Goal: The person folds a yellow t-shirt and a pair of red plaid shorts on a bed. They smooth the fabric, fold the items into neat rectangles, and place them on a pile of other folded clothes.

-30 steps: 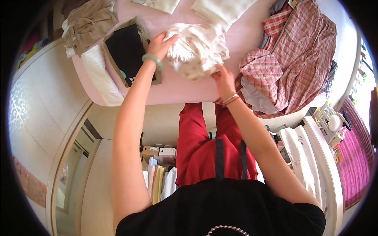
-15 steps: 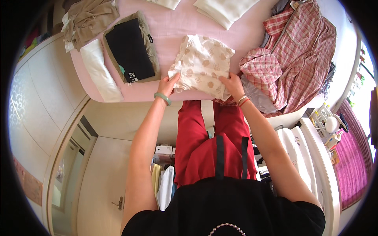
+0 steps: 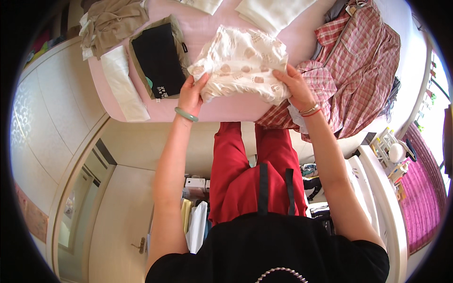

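A small white garment with a tan print (image 3: 240,70) is stretched between my two hands over the near part of the pink-sheeted bed (image 3: 226,111). Its lower edge hangs in gathers, and I cannot tell what kind of garment it is. My left hand (image 3: 192,94), below a green bangle, pinches its left corner between thumb and fingers. At the opposite side my right hand (image 3: 297,87), with bracelets at the wrist, grips the right edge. Just right of that hand lies a heap of red plaid clothing (image 3: 363,70).
A folded black and olive garment (image 3: 158,59) lies left of my left hand, beside a folded white cloth (image 3: 123,85). Crumpled beige clothing (image 3: 113,21) rests at the far left. Farther back is a folded white fabric (image 3: 273,14). Items on shelving (image 3: 196,181) stand beneath the bed's level.
Both hands have lifted the white printed garment and moved apart, spreading it wider. The hem now bunches and hangs, where earlier the garment lay flatter near the bed.
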A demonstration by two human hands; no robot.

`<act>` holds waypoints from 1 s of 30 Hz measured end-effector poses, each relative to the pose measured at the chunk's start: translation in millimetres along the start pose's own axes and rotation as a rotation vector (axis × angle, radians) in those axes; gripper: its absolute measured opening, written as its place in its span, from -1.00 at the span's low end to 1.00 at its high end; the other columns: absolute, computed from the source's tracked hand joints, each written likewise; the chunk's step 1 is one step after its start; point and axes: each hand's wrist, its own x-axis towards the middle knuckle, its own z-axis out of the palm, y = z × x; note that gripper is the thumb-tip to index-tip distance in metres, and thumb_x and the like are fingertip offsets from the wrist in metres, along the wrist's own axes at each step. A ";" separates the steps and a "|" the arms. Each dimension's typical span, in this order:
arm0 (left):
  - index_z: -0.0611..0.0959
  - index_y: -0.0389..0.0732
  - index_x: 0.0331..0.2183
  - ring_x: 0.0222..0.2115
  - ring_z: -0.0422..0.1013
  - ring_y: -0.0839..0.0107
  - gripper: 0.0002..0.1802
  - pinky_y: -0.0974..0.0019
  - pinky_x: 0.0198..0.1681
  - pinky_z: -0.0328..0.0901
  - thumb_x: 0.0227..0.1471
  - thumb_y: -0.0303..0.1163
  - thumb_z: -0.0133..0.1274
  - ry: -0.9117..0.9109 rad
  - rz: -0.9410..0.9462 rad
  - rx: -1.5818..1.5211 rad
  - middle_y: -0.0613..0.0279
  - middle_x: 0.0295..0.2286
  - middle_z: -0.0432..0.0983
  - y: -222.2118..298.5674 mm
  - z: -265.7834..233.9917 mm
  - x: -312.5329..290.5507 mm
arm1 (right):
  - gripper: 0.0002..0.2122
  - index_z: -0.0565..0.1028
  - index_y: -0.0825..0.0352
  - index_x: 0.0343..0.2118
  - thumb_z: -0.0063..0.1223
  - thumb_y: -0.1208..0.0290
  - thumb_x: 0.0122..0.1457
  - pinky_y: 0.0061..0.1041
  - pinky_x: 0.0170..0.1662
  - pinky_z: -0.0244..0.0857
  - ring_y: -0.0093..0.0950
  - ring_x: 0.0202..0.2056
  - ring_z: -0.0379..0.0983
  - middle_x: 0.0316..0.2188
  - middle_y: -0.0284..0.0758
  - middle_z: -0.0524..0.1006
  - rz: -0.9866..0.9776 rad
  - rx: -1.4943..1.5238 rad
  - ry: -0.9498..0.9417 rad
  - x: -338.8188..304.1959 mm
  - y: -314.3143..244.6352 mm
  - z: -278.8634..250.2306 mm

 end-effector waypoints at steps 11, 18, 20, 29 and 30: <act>0.49 -0.17 -0.02 -0.29 0.51 0.42 -0.56 0.27 -0.24 0.45 0.10 -0.22 0.15 0.149 -0.310 0.316 0.24 -0.22 0.55 -88.1 -87.0 2.8 | -0.57 0.47 0.48 -0.04 0.25 0.38 0.04 -0.53 -0.11 0.38 -0.49 -0.18 0.52 -0.15 -0.24 0.57 0.246 -0.486 0.138 -11.5 122.9 -45.9; 0.29 -0.19 0.15 -0.46 0.59 0.24 -0.45 0.33 -0.46 0.48 0.17 -0.29 0.03 0.181 -0.265 0.405 0.07 -0.27 0.57 -54.7 -67.4 -27.5 | -0.56 0.34 0.46 0.04 0.15 0.48 0.09 -0.40 -0.33 0.57 -0.41 -0.25 0.56 -0.19 -0.23 0.51 0.401 -0.258 0.246 -40.9 99.6 -37.0; 0.25 -0.19 0.17 -0.46 0.59 0.23 -0.43 0.33 -0.48 0.48 0.19 -0.29 0.00 0.162 -0.227 0.361 0.05 -0.26 0.57 -40.8 -60.4 -30.7 | -0.58 0.35 0.46 0.04 0.13 0.49 0.12 -0.38 -0.32 0.58 -0.38 -0.25 0.57 -0.18 -0.21 0.51 0.417 -0.114 0.258 -48.1 87.7 -42.8; 0.21 -0.16 0.21 -0.13 0.51 0.25 -0.43 0.33 -0.17 0.43 0.23 -0.30 -0.04 0.053 0.126 0.051 0.00 -0.08 0.50 30.0 -0.8 16.9 | -0.76 0.36 0.56 -0.09 -0.10 0.51 0.26 -0.21 0.00 0.45 -0.16 -0.07 0.47 -0.12 -0.06 0.47 0.058 0.516 0.298 4.9 8.2 -39.7; 0.21 -0.16 0.21 -0.11 0.50 0.27 -0.43 0.33 -0.16 0.42 0.23 -0.30 -0.03 0.057 0.181 0.137 0.02 -0.07 0.49 29.6 1.6 24.7 | -0.76 0.36 0.55 -0.09 -0.08 0.49 0.25 -0.23 -0.02 0.46 -0.19 -0.08 0.47 -0.11 -0.08 0.47 0.008 0.438 0.327 7.3 14.0 -39.1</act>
